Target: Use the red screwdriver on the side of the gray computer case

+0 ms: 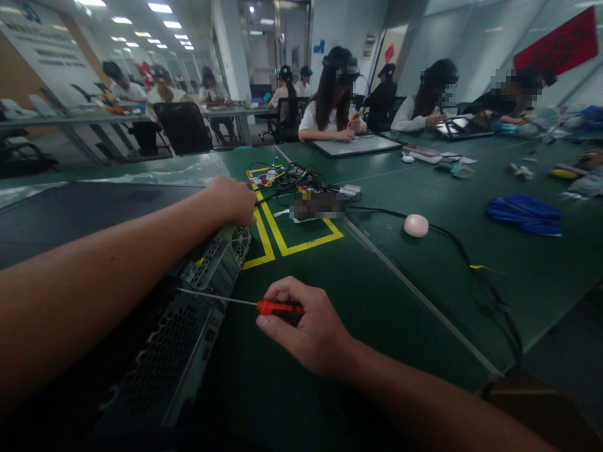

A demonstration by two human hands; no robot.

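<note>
A dark computer case (155, 351) lies at the left with its perforated back panel facing right. Over its far back corner my left hand (238, 199) is curled, closed against the case edge; the fingertips are mostly hidden. My right hand (304, 323) grips a screwdriver (269, 306) by its red and black handle, fingers wrapped round it. The long thin shaft points left, and its tip meets the back panel or lies just in front of it. A round fan grille (241, 238) shows beneath my left hand.
Tangled cables (299, 177) lie beyond yellow tape (311, 243) on the green table (377, 351). A pale round object (416, 225), a black cable (452, 235) and a blue bundle (524, 213) are to the right. Across the table, a person (330, 107) works at a flat panel (360, 146).
</note>
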